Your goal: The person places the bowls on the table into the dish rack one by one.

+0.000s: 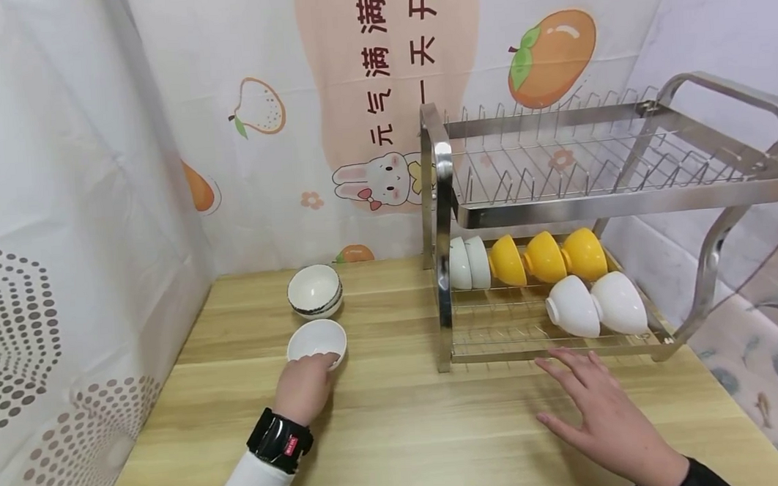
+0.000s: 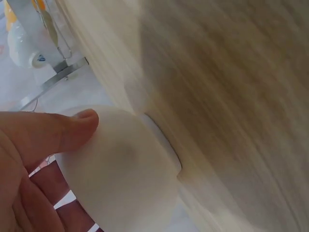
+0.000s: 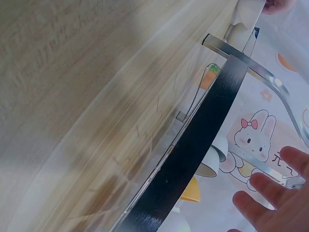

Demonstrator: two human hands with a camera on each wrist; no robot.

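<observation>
A white bowl (image 1: 316, 338) stands upright on the table, and my left hand (image 1: 304, 388) grips its near rim. In the left wrist view the left thumb lies on the outside of the white bowl (image 2: 120, 169), with fingers at its far side. Just behind it are stacked white bowls with dark rims (image 1: 314, 289). My right hand (image 1: 599, 415) is held with fingers spread near the front edge of the rack, holding nothing; in the right wrist view the right hand's fingers (image 3: 270, 193) are beside the rack's metal bar (image 3: 193, 140).
A two-tier metal rack (image 1: 611, 205) stands at the right. Its lower tier holds pale bowls (image 1: 469, 263) and yellow bowls (image 1: 545, 257) at the back, with two white bowls (image 1: 619, 303) in front. The upper tier has wire slots. A printed curtain (image 1: 255, 206) hangs behind the table (image 1: 398, 419).
</observation>
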